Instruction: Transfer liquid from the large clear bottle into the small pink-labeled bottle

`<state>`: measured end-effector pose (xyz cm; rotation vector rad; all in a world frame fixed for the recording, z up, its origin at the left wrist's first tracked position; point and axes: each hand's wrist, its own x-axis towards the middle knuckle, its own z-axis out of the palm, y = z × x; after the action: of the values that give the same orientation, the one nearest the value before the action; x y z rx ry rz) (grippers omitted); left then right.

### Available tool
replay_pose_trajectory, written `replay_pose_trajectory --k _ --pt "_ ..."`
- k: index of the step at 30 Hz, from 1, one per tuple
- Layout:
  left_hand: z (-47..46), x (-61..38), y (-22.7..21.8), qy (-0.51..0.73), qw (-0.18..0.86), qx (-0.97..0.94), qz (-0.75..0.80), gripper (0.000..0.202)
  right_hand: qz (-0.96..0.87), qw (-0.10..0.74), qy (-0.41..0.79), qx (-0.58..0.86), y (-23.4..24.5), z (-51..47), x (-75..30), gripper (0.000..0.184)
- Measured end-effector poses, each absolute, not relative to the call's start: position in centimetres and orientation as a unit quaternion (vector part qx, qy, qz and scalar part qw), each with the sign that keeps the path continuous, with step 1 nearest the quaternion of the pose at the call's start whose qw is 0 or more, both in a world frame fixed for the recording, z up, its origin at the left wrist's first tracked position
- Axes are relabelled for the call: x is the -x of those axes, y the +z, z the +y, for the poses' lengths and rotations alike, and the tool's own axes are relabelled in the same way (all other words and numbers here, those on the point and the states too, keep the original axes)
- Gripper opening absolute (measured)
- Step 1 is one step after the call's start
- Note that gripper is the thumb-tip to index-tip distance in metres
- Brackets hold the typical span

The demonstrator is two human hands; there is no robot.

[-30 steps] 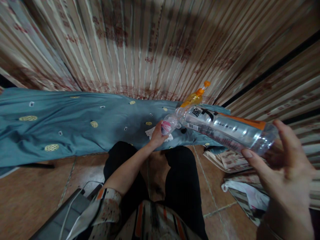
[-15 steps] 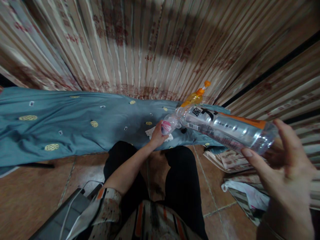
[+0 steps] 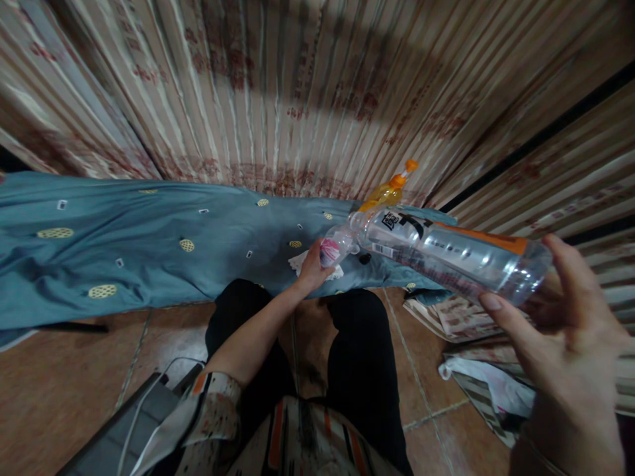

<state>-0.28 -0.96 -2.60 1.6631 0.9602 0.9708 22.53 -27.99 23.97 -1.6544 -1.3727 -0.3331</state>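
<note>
My right hand (image 3: 560, 337) grips the base of a large clear plastic bottle (image 3: 446, 254) with an orange-edged label. The bottle is tipped nearly level, its neck pointing left. My left hand (image 3: 313, 268) is closed round a small clear bottle with a pink label (image 3: 333, 250), held over the blue patterned cloth (image 3: 149, 244). The mouths of the two bottles meet. A white tissue (image 3: 300, 264) lies under my left hand.
An orange spray bottle (image 3: 389, 190) stands behind the big bottle, by the striped curtain (image 3: 278, 92). Folded fabric and a white bag (image 3: 486, 383) lie on the tiled floor at right. A grey device with a cable (image 3: 133, 416) sits lower left.
</note>
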Motion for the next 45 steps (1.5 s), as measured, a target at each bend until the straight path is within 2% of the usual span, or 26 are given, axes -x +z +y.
replay_pose_trajectory --k 8,15,21,45 --pt "-1.0 0.1 -2.8 0.382 0.478 -0.683 0.400 0.103 -0.592 0.462 -0.170 0.639 24.6 -27.6 -22.2 0.117" --pt "-0.8 0.2 -3.2 0.399 0.477 -0.679 0.391 0.110 -0.586 0.461 -0.157 0.648 24.1 -27.7 -22.4 0.118" --pt "-0.8 0.0 -3.6 0.400 0.467 -0.681 0.398 0.109 -0.585 0.465 -0.169 0.643 24.4 -27.5 -22.3 0.116" --pt "-0.7 0.0 -3.7 0.407 0.482 -0.673 0.387 0.110 -0.546 0.452 -0.128 0.694 24.4 -27.9 -22.7 0.123"
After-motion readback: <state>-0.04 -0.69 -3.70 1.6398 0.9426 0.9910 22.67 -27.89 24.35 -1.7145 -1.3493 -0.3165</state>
